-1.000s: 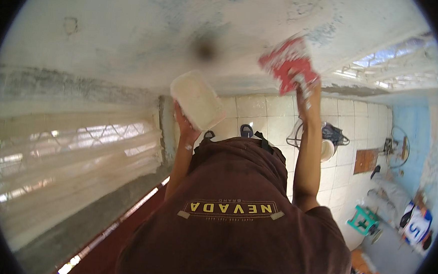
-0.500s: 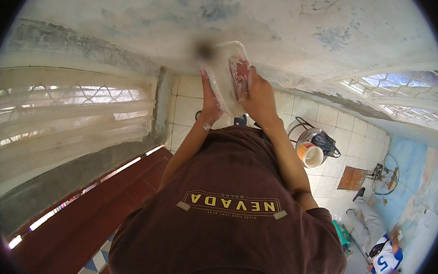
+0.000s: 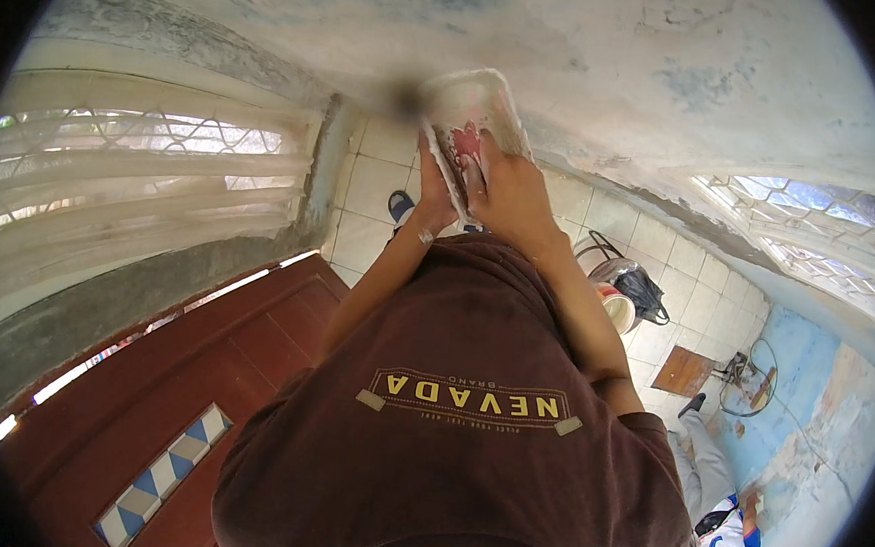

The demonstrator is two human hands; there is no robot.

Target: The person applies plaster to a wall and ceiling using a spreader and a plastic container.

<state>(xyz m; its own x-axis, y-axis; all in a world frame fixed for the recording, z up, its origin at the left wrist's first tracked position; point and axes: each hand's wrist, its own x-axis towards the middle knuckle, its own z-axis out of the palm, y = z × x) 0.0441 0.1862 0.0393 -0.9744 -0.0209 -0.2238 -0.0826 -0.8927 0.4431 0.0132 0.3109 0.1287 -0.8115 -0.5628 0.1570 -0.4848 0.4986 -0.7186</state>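
Carried in from the wall (image 3: 612, 44), the red scraper (image 3: 466, 140), which one second earlier was well to the right of the white tub (image 3: 509, 112), now lies inside that tub. Landmark for all places: the tub. At its left side, the left hand (image 3: 437, 188) supports it, the fingers partly out of sight; at its near right, the right hand (image 3: 511, 193) is closed on the scraper, covering the handle, so only part of the red, white-smeared blade shows. Below the tub, a brown shirt (image 3: 465, 486) bears a printed patch (image 3: 470, 401) of yellow capitals, upside down in this view, with smaller, fainter lines. Far to the tub's lower right, a co-worker (image 3: 720, 542) wears a white-and-blue jersey with a dark numeral and smaller lettering; the head is cut off by the dark rim. Nearer, right of and below the tub, a bucket (image 3: 618, 309) is partly hidden behind the right forearm, beside a black bag (image 3: 643, 291). Just left of the tub's upper rim, a dark blurred spot (image 3: 406, 99) cannot be identified.
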